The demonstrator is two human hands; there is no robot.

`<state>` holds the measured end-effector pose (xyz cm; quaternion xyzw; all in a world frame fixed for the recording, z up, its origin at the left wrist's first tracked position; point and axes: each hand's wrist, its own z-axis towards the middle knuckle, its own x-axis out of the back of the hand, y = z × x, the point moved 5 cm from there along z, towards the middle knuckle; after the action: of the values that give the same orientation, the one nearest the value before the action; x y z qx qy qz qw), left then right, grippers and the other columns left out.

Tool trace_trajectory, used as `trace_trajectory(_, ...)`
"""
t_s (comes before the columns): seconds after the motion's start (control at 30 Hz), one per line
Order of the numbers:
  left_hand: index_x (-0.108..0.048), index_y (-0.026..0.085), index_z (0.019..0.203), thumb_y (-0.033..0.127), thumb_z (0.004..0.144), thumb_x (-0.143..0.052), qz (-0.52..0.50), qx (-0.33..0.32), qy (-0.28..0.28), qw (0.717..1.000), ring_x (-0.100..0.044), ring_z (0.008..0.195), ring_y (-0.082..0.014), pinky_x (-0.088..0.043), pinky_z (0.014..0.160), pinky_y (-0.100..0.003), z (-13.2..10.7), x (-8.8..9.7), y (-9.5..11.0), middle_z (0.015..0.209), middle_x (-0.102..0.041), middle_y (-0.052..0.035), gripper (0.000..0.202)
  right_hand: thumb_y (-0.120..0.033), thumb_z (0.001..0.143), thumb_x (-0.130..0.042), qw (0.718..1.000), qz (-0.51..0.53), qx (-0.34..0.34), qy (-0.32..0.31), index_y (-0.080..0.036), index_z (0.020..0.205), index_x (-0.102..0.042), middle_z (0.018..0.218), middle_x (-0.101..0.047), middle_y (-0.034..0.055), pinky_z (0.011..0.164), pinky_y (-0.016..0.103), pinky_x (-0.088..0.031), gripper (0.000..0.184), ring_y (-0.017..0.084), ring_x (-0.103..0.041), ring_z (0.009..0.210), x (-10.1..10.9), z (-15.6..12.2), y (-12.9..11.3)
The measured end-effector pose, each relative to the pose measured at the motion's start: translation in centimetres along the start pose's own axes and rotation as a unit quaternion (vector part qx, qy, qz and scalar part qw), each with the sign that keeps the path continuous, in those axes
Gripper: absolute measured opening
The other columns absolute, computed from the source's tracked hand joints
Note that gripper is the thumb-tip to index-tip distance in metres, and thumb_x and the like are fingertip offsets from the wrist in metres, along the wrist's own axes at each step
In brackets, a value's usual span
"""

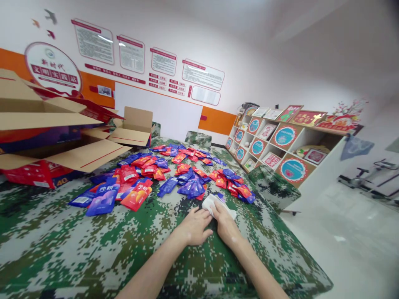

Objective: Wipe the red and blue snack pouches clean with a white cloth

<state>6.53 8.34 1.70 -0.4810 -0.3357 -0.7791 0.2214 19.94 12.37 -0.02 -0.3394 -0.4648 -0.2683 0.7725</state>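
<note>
My right hand (225, 222) has its fingers on a folded white tissue (208, 202), gripping it against the camouflage tablecloth (162, 253). Just to its left, my left hand (195, 226) lies flat with the thumb apart, its fingertips close to the tissue's edge; whether they touch it I cannot tell. Past both hands are loose piles of small red and blue pouches. The nearest ones are a blue cluster (193, 187) right behind the tissue and a red-and-blue heap (233, 185) to the right. Part of one pouch is hidden behind the tissue.
Larger pouches (104, 197) lie at the left. Opened cardboard cartons (34, 172) with raised flaps stand on the table's left side, and another open carton (137, 124) is behind. Camouflage-covered chairs (274, 187) line the right edge, beside a white display shelf (327, 166).
</note>
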Motion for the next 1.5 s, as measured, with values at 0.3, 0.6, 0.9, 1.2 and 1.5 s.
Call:
trace_trajectory(0.3, -0.034, 0.023, 0.135, 0.044, 0.087, -0.043, 0.000, 0.008, -0.003, 1.000, -0.032, 0.129, -0.0222, -0.018, 0.106, -0.043, 0.0, 0.0, -0.3, 0.137, -0.042, -0.0071, 0.053, -0.007, 0.079, -0.038, 0.997, -0.044, -0.055, 0.021, -0.011, 0.129, -0.048, 0.136, -0.044, 0.0139, 0.107, 0.040, -0.027, 0.052, 0.024, -0.036, 0.128, 0.2, 6.8, 5.9)
trace_trajectory(0.6, -0.032, 0.024, 0.136, 0.043, 0.086, -0.044, -0.007, 0.015, -0.030, 0.999, -0.030, 0.129, -0.0230, -0.016, 0.106, -0.044, 0.2, 0.2, 0.2, 0.139, -0.039, -0.0069, 0.055, -0.003, 0.074, -0.039, 0.996, -0.044, -0.063, 0.039, -0.011, 0.127, -0.051, 0.133, -0.048, 0.0145, 0.105, 0.038, -0.029, 0.055, 0.024, -0.041, 0.125, 0.1, 7.0, 7.1)
trace_trajectory(0.9, -0.050, 0.021, 0.111, 0.039, 0.072, -0.064, 0.019, 0.100, 0.048, 0.994, -0.043, 0.113, -0.0271, -0.031, 0.098, -0.039, 4.1, 1.2, -0.2, 0.120, -0.048, -0.0078, 0.045, -0.002, 0.057, -0.035, 0.978, 0.085, -0.124, 0.145, -0.011, 0.120, -0.059, 0.122, -0.059, 0.0095, 0.104, 0.035, -0.033, 0.067, 0.021, -0.050, 0.117, 4.4, 4.9, 8.4)
trace_trajectory(1.2, -0.047, 0.018, 0.108, 0.052, 0.066, -0.065, 0.069, 0.141, 0.045, 0.987, -0.044, 0.111, -0.0312, -0.031, 0.098, -0.042, 7.5, -1.3, -0.2, 0.112, -0.050, -0.0108, 0.057, -0.018, 0.055, -0.049, 0.764, 0.484, -0.294, 0.310, -0.009, 0.120, -0.058, 0.106, -0.067, 0.0069, 0.063, 0.028, -0.050, 0.066, 0.025, -0.064, 0.085, 4.9, -0.8, 11.7)
trace_trajectory(1.5, -0.043, 0.016, 0.109, 0.017, 0.079, -0.047, 0.067, 0.120, 0.045, 0.990, -0.056, 0.095, -0.0257, -0.041, 0.083, -0.035, 7.7, -1.4, 0.0, 0.098, -0.058, -0.0104, 0.030, -0.018, 0.051, -0.054, 0.678, 0.567, -0.286, 0.370, -0.010, 0.113, -0.063, 0.097, -0.070, 0.0048, 0.054, 0.023, -0.045, 0.062, 0.022, -0.064, 0.076, 4.3, -1.2, 12.8)
